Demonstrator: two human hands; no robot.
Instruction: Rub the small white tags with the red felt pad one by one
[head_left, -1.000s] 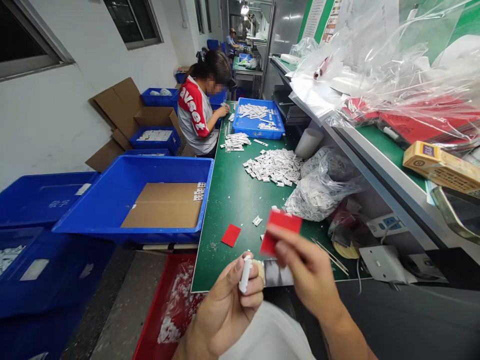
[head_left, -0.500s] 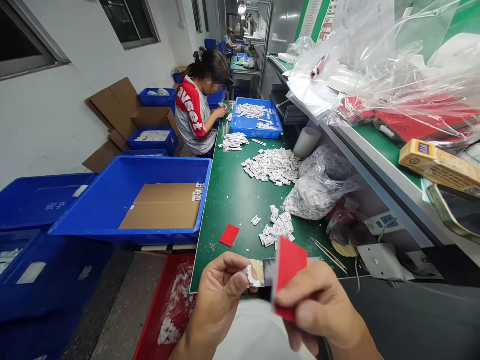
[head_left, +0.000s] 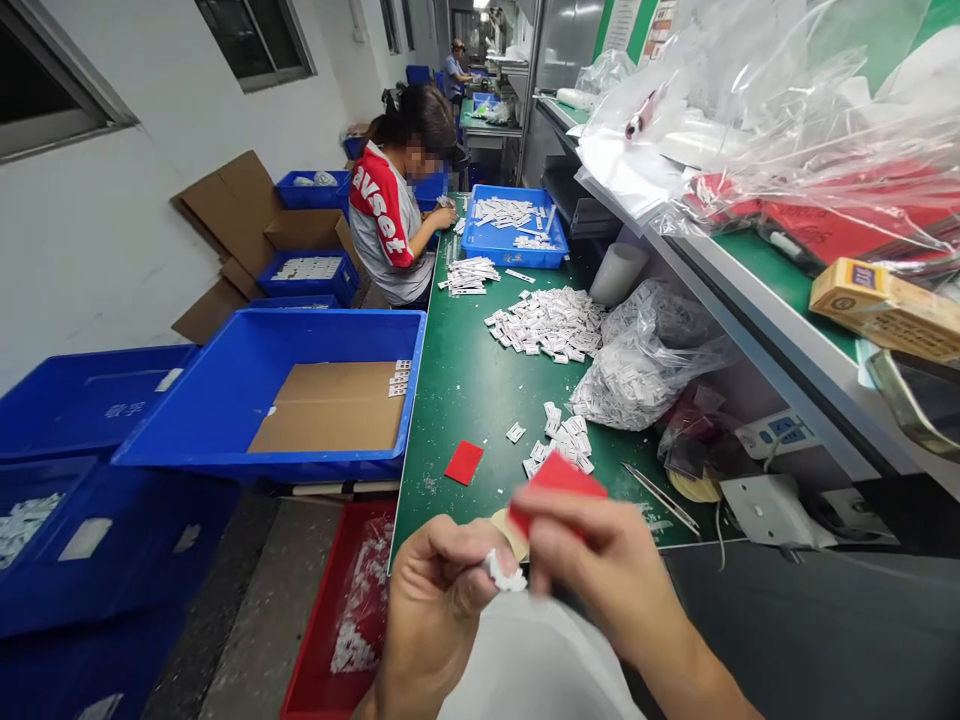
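White piece [head_left: 504, 574] pinched by left hand [head_left: 439, 590], red sheet [head_left: 568, 476] by right hand [head_left: 604, 560], near bench [head_left: 456, 385] | piece presumably light, stiff; best edge-held

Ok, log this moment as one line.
Left hand: pinching small white piece | Right hand: holding red sheet | Green tabletop: second red sheet, white-piece pile | Left of tabletop: blue bin holding cardboard sheet

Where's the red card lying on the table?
In the head view, the red card lies near the table's left edge, between the large blue bin and a lone white piece, beyond the left hand.
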